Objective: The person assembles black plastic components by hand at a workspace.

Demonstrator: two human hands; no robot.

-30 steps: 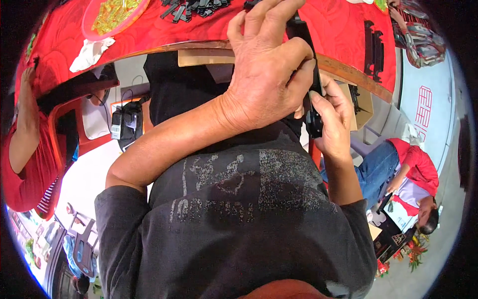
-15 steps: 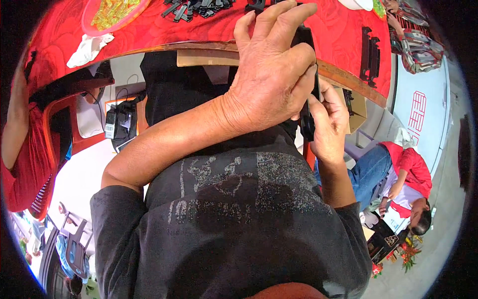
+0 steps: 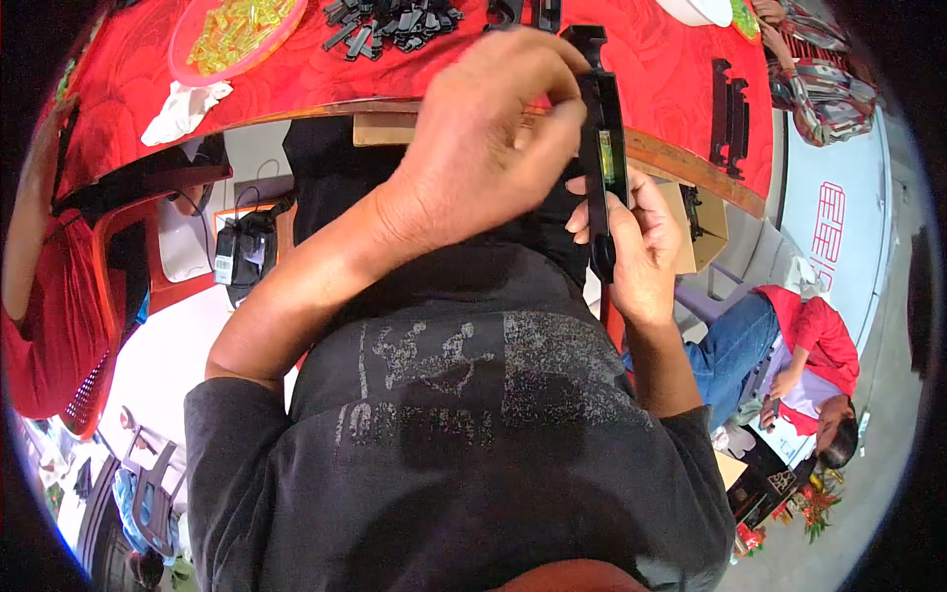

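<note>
A long black spirit level [image 3: 604, 212] stands nearly upright in the view, its upper end over the table edge. A yellow-green vial [image 3: 607, 158] shows in its middle. My right hand [image 3: 641, 247] is closed round its lower half, thumb on the near side and fingertips showing past the left edge. Beside the upper half is my left hand [image 3: 483, 138], slightly blurred, with bent fingers and thumb reaching to the level's left edge. Its fingertips are partly hidden, so whether they grip anything is unclear.
On the red-covered table [image 3: 671, 99] are a pink bowl of yellow vials [image 3: 237, 35], a pile of black parts [image 3: 390, 25], a white cloth [image 3: 184, 111] and black level bodies [image 3: 730, 118]. A cardboard box [image 3: 705, 227] stands below. A seated person [image 3: 809, 345] is at right.
My left hand has moved left off the level's face, its raised fingers now bent. The level's upper part and vial have come into sight. My right hand keeps its hold.
</note>
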